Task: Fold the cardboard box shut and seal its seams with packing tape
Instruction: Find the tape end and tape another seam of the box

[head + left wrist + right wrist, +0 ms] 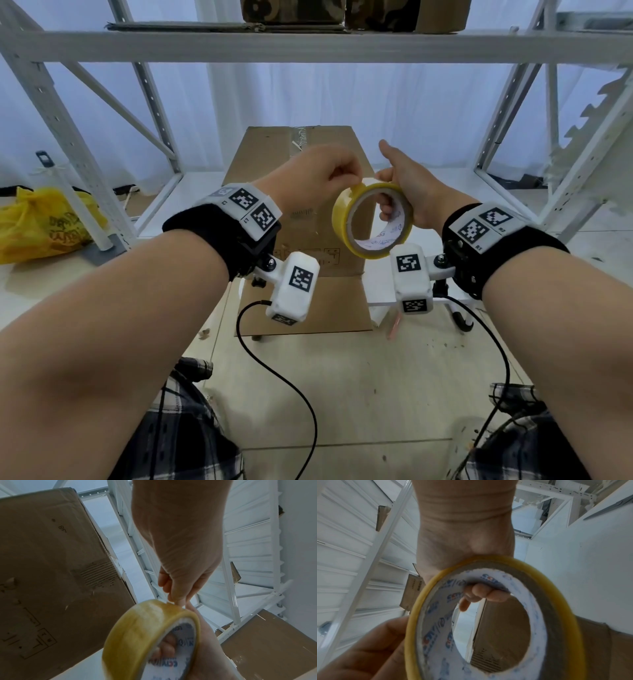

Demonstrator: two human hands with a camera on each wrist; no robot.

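A brown cardboard box [270,164] stands on the floor ahead, its top flaps closed with old tape along the far seam. Above it my right hand [397,192] grips a yellowish roll of packing tape [371,219], fingers curled through its white core [488,592]. My left hand [329,171] pinches the tape's loose end at the top of the roll [150,632], thumb and finger tight together [178,599]. The box's side [51,568] shows beside the roll in the left wrist view.
White metal shelving [308,46] frames the box, with cardboard and packages on the shelf above. A yellow plastic bag [44,222] lies at the left on the floor. Cables from the wrist cameras hang over my lap. A flat cardboard sheet [274,642] lies nearby.
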